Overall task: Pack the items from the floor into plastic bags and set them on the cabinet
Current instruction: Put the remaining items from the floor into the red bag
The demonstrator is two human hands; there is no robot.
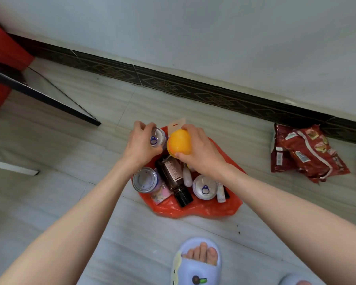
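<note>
Grey floor tiles (70, 192) carried a red plastic bag (193, 208) holding cans and a brown bottle (173, 175) lying lengthwise. Directly above it, the right hand (201, 153) had fingers clamped on an orange ball (178, 144); the left hand (141, 142) gripped a can (158, 136). Red snack packets (304, 151) lay well apart, nearer the right hand.

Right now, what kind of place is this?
Probably a room in a home. Pale tiled floor meets a dark patterned skirting board under a plain wall, the person wears a soft slipper, and household cans and bottles sit in a red plastic bag on the floor.
</note>
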